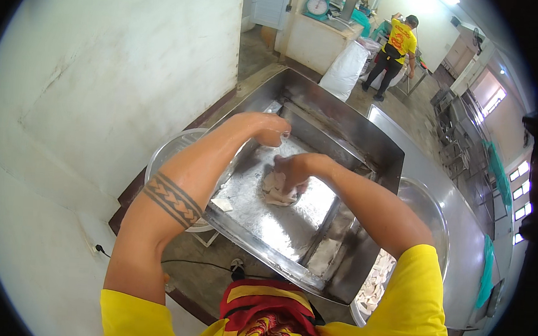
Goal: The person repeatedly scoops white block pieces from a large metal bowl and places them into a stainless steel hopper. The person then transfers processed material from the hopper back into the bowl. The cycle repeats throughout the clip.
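A big stainless steel tray (260, 225) lies in front of me, its bottom wet and shiny. My right hand (292, 170) presses down on a pale lump of white pieces (276, 193) near the tray's middle, fingers closed over it. My left hand (272, 130) is raised just above the tray's far part, fingers curled; what is in it, if anything, I cannot make out. A flat white scrap (221, 204) lies on the tray near the left rim.
A clear round bowl (166, 150) stands under my left arm. A second bowl (428, 207) at the right holds several white pieces (375, 283). A steel counter (460, 239) runs along the right. A person in a yellow shirt (396, 53) stands far back, beside a white sack (344, 68).
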`<state>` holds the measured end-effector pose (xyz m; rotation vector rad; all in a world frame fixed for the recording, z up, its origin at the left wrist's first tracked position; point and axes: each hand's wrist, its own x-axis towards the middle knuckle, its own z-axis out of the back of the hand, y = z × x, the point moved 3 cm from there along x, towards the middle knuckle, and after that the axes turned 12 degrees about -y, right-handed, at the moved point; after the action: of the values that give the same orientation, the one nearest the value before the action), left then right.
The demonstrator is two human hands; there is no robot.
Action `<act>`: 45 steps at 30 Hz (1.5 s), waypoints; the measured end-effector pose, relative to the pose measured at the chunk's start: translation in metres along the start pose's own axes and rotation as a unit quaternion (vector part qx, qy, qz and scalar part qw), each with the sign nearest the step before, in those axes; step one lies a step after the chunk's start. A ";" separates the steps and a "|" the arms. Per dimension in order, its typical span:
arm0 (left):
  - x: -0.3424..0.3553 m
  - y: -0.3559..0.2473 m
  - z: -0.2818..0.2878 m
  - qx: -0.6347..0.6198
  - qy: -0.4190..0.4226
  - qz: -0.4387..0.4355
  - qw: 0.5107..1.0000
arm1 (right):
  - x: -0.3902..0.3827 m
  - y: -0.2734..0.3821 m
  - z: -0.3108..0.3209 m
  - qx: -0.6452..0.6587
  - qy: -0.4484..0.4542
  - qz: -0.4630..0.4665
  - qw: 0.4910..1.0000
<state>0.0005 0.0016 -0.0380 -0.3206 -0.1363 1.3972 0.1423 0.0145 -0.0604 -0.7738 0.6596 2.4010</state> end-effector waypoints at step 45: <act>0.053 0.038 -0.089 0.143 0.029 0.038 0.989 | -0.190 -0.034 0.088 -0.023 -0.381 0.260 0.887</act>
<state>-0.0008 0.0457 -0.1391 -0.1284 0.1247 1.4598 0.2617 0.0290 0.1143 0.4210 0.5054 2.8883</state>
